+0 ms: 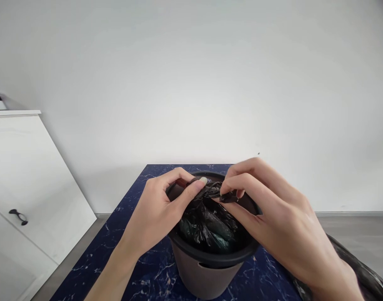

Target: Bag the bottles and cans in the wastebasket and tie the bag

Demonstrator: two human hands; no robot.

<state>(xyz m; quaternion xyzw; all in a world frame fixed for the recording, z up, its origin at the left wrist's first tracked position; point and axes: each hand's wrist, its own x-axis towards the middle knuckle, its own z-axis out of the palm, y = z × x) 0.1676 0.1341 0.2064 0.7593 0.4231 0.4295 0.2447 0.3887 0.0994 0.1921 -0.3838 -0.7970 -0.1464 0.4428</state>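
A small dark bin point(206, 263) with a black rim stands on a dark blue marbled table point(141, 259). Inside it sits a black plastic bag point(206, 225), its top gathered into twisted ends above the rim. My left hand point(160, 209) pinches the bag's left end between thumb and fingers. My right hand point(272, 213) pinches the right end, fingers curled over the bin's opening. Both hands meet at the bag's gathered top.
A white cabinet point(25, 188) with a dark handle point(18, 216) stands at the left against a white wall. More black plastic point(360, 267) lies at the lower right beside my right forearm. Grey floor shows on both sides of the table.
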